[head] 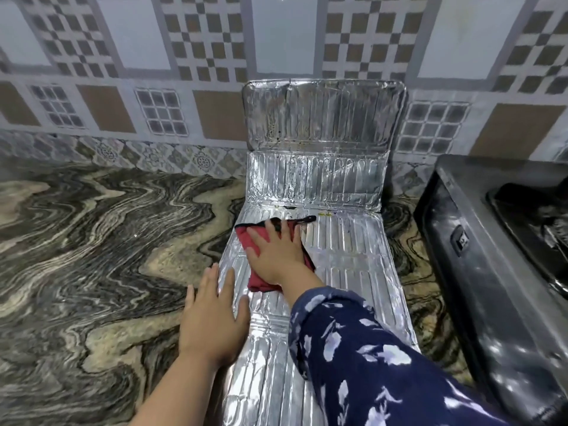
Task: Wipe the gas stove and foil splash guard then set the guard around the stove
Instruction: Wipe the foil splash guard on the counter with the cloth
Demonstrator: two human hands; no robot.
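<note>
Head view shows the foil splash guard [319, 272] unfolded on the marbled surface [92, 241] left of the gas stove [491, 256], its far panel propped against the tiled wall [184, 56], so the right hand [276, 250] presses a red cloth [255, 241] flat-palmed, no grip closed, while the left hand [212, 318], spread open, pins the near edge, likely against sliding.

Foil splash guard [322, 186]: silver, ribbed, dark-specked. Cloth [261, 265]: red, black-edged. Sleeve [368, 358], lower right of frame: navy with white leaf print. Counter [92, 241]: swirled grey, black and tan. Gas stove [491, 256]: black. Wall tiles [184, 41]: white with brown checks.
</note>
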